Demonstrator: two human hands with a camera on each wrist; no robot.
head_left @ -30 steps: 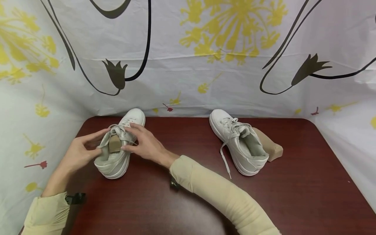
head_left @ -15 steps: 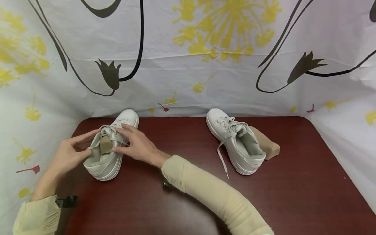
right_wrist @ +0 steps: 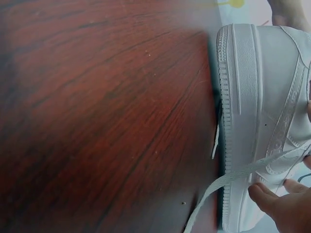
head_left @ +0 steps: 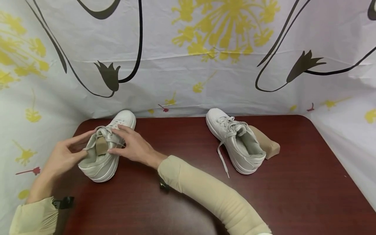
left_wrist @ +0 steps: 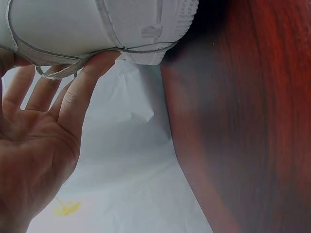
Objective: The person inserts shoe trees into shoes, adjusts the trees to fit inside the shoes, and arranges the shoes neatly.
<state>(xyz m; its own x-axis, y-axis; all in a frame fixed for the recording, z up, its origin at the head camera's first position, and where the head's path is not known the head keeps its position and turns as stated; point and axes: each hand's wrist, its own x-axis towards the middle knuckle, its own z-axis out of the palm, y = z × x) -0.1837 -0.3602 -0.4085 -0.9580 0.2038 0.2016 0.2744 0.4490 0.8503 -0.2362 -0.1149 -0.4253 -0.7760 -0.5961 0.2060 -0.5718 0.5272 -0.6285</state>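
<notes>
On the left of the table, a white sneaker [head_left: 102, 169] points away with its toe near the back edge. A tan shoe insert [head_left: 101, 146] sits inside its opening, its front part hidden under the tongue. My left hand [head_left: 61, 156] holds the collar's left side, the thumb at the rim and the fingers along the outside. Across from it, my right hand [head_left: 133, 147] grips the other side, thumb by the collar and fingers at the laces. In the right wrist view, a loose lace [right_wrist: 228, 178] hangs over the sneaker's side [right_wrist: 272, 87].
A second white sneaker [head_left: 241, 153] stands right of centre, its opening showing and one lace trailing on the dark red table [head_left: 164, 202]. Against its right side lies another tan shoe insert [head_left: 265, 143]. A white patterned cloth [head_left: 176, 65] rises behind the table and along both sides.
The whole scene has shifted slightly left as the head view turned. Both hands keep their places on the left sneaker, and the insert stays inside it.
</notes>
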